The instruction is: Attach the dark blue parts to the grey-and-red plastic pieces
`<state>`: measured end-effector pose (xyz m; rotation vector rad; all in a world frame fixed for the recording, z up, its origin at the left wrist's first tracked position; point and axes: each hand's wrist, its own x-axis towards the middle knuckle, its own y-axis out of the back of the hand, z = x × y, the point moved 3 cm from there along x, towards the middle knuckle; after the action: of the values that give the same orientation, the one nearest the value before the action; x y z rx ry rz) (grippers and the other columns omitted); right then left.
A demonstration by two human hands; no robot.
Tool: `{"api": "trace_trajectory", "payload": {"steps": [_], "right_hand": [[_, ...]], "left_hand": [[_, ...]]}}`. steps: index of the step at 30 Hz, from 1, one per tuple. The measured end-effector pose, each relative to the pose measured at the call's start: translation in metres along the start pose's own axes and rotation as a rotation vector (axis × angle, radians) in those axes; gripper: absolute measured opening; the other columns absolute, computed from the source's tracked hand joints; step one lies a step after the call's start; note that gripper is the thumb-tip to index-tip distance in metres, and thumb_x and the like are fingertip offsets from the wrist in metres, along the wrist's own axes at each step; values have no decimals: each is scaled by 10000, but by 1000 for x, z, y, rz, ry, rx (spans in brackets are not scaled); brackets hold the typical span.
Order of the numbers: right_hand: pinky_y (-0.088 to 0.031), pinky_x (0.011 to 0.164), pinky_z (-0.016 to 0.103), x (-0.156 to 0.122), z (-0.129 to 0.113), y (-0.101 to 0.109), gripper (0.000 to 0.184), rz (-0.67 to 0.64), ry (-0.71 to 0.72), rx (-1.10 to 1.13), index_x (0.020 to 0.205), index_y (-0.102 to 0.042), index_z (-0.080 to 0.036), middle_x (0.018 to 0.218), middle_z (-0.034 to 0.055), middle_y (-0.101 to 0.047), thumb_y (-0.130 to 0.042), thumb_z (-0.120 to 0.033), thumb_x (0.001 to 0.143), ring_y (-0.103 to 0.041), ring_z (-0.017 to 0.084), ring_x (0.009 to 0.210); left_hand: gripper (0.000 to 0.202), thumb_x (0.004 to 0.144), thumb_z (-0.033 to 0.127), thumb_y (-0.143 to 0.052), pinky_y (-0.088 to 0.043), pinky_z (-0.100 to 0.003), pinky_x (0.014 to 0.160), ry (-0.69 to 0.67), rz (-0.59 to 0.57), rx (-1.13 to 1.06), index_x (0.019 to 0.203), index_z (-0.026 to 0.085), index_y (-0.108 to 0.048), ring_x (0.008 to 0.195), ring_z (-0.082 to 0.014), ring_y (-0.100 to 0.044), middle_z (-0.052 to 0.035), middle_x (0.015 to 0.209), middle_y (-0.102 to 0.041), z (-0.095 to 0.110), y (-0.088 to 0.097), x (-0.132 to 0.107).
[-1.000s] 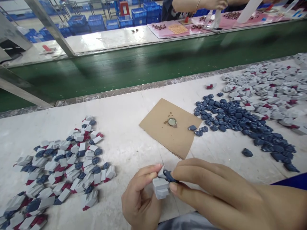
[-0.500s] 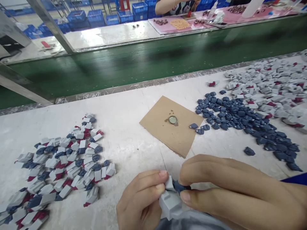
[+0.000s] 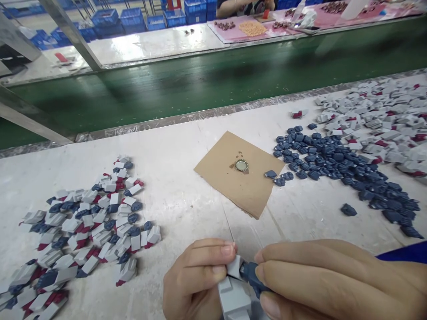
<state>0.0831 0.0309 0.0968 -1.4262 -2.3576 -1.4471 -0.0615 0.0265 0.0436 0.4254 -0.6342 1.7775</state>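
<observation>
At the bottom middle, my left hand (image 3: pixel 198 275) is closed on a grey plastic part (image 3: pixel 234 295) with blocky faces. My right hand (image 3: pixel 320 278) pinches a small dark blue plastic piece (image 3: pixel 253 276), whose end touches the upper grey block. Fingertips hide part of both pieces. Beyond my hands lies a brown cardboard sheet (image 3: pixel 230 191) with a metal bottle cap (image 3: pixel 241 165) on it, in and near a few dark wet spots. Loose dark blue pieces (image 3: pixel 333 155) are heaped to the right of the cardboard.
On the left lies a pile of joined grey, blue and dark red parts (image 3: pixel 96 222). Grey and red parts (image 3: pixel 376 115) cover the far right. A green conveyor belt (image 3: pixel 200 84) runs behind the table. Across it, a person's arm (image 3: pixel 230 6) is above a pink mat (image 3: pixel 233 35).
My right hand has shifted slightly down and tilted the blue piece, so more of it shows beside the grey part. My left hand has barely moved.
</observation>
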Motion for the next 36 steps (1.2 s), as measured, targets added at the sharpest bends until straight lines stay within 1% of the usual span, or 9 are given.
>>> {"api": "trace_trajectory", "payload": {"steps": [4,7,10,13,17,21,26,30,36], "right_hand": [[-505,576,77,-1,3,5,130,-167,82,9,793,-619,-224,866,9,-675,-535,-126,808,-634,95,730],[-512,638,137,3,6,7,147,-145,31,18,831,-617,-211,862,24,-665,-498,-124,837,-626,117,791],[-500,660,186,14,24,3,157,-152,-118,93,817,-614,-177,870,44,-653,-483,-92,838,-612,111,783],[-496,627,208,28,58,-11,61,-276,-377,348,759,-605,-163,807,32,-660,-558,-146,794,-621,112,747],[-503,579,220,34,85,-31,88,-330,-682,752,753,-589,-157,783,20,-671,-616,-240,741,-634,111,675],[-457,494,202,28,86,-36,153,-216,-768,808,709,-582,-156,722,4,-654,-675,-274,682,-616,103,636],[-364,389,178,18,86,-35,139,-126,-836,839,696,-582,-159,650,-19,-617,-684,-252,680,-572,83,560],[-427,458,197,17,85,-37,159,-92,-834,899,675,-579,-158,669,-18,-630,-711,-246,659,-577,86,579],[-509,643,244,14,77,-40,104,-27,-719,874,690,-590,-154,751,8,-621,-672,-215,709,-607,110,707]], "left_hand": [[139,753,131,-649,-593,-219,608,-15,-28,18,872,193,-686,702,-133,-682,42,893,-727,-3,6,-6],[238,724,116,-673,-587,-246,650,51,-91,31,939,219,-669,765,-151,-679,14,928,-723,-8,10,-13],[309,663,46,-704,-571,-213,673,348,-119,77,898,243,-668,797,-145,-680,10,895,-728,-19,12,-17],[215,630,85,-740,-546,-143,564,722,-35,49,784,220,-675,627,-118,-683,25,717,-730,-33,13,-18],[183,628,229,-765,-532,-159,484,960,105,-45,769,177,-660,590,-154,-684,4,636,-716,-44,14,-19],[222,682,263,-724,-539,-169,522,1024,82,-83,883,175,-687,753,-186,-693,-48,822,-737,-45,13,-20],[256,703,240,-703,-531,-160,538,1071,112,-129,952,184,-694,794,-185,-687,-62,896,-730,-43,9,-21],[252,694,235,-711,-526,-157,544,1088,90,-139,939,179,-696,793,-182,-686,-61,871,-733,-44,8,-22],[247,696,236,-716,-546,-192,588,1031,113,-124,927,160,-679,774,-184,-687,-60,843,-733,-46,12,-26]]}}
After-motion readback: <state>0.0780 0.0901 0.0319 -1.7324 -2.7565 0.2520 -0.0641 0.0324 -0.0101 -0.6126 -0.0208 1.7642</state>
